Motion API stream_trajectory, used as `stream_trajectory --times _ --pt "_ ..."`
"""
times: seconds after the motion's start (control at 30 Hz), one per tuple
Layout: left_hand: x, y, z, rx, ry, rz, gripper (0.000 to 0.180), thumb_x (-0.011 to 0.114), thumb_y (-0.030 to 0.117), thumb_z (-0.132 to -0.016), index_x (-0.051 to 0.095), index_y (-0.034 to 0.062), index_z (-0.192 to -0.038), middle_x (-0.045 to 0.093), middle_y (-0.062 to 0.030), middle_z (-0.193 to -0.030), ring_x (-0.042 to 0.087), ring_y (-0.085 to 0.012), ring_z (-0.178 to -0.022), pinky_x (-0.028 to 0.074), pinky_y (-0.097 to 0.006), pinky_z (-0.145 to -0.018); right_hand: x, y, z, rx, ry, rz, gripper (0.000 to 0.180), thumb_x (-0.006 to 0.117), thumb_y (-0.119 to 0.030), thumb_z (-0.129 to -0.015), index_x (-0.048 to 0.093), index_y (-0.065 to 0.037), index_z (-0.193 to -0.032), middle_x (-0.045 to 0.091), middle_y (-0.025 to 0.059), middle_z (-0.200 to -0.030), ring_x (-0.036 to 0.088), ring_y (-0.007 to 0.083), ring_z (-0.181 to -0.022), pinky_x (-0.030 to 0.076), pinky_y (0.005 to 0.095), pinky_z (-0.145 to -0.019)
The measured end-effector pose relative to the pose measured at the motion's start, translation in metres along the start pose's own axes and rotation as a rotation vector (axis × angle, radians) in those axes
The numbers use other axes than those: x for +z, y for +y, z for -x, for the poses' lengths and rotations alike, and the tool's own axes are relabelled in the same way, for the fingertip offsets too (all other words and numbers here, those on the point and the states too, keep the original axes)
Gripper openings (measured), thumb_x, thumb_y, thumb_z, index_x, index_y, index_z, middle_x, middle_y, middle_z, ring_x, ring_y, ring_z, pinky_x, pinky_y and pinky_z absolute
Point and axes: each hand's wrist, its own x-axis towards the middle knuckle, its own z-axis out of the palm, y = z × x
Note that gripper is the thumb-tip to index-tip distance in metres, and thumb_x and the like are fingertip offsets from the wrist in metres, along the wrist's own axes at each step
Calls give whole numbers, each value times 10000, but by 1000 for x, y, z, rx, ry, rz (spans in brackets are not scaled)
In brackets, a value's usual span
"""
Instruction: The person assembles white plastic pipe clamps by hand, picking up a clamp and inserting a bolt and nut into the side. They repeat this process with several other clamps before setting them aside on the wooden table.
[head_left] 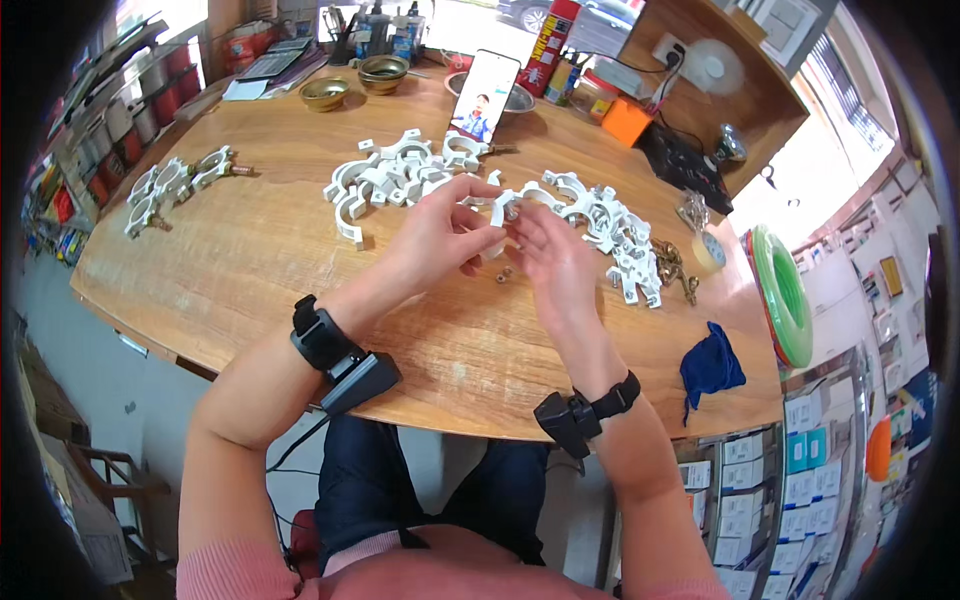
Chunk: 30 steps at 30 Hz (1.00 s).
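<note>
My left hand [440, 238] is closed on a white pipe clamp [498, 212], gripping it between thumb and fingers above the table's middle. At the clamp's right end, the bent fingers of my right hand [552, 255] close around a small metal fastener, partly hidden by the fingertips. A heap of white clamp halves [385, 178] lies beyond my left hand. More white clamp pieces with screws [610, 225] are piled to the right of my right hand. Two or so small brass-coloured nuts [504, 274] rest on the wood just below my fingers.
Joined clamps with bolts [170, 178] lie far left. A phone [484, 98] stands at the back near brass bowls [326, 93] and a red spray can [549, 48]. Rightward are brass bolts [674, 268], clear tape [709, 252], a blue pouch [712, 365] and green tubing [783, 295].
</note>
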Motion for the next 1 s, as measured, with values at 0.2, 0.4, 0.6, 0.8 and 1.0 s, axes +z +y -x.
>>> stream_trajectory --times 0.2,0.4,0.6,0.8,1.0 --pt "2 -3 0 45 28 69 347 592 79 -780 448 30 -1092 604 -69 -704 562 -89 -550 463 -215 -455 6 1 6 -15 -56 -98 226 466 -202 -877 556 -17 -969 578 47 -884 538 139 -824 423 267 -675" --pt "4 -1 -2 14 -9 15 375 577 98 -807 417 36 -1140 589 -59 -766 559 -91 -616 468 -210 -493 0 4 1 117 -106 -1 208 497 -208 -865 566 -28 -940 575 40 -887 524 112 -790 423 254 -656" --pt "6 -5 -4 42 46 113 380 603 100 -785 438 8 -1115 598 -67 -712 563 -93 -569 468 -210 -462 -4 9 -5 28 -56 -3 206 535 -218 -843 583 -40 -936 569 13 -849 500 93 -754 422 240 -614" --pt "14 -5 -6 20 26 130 385 604 97 -785 436 9 -1119 595 -67 -727 560 -94 -567 465 -216 -461 -10 6 -3 104 -92 148 241 521 -264 -851 580 -49 -943 561 -5 -820 484 83 -753 418 234 -608" --pt "-1 -4 5 28 70 69 410 587 129 -802 406 19 -1153 598 -88 -776 563 -109 -596 462 -216 -499 1 21 -7 160 -175 -20 249 485 -287 -867 573 -69 -952 565 2 -815 501 90 -689 420 235 -587"
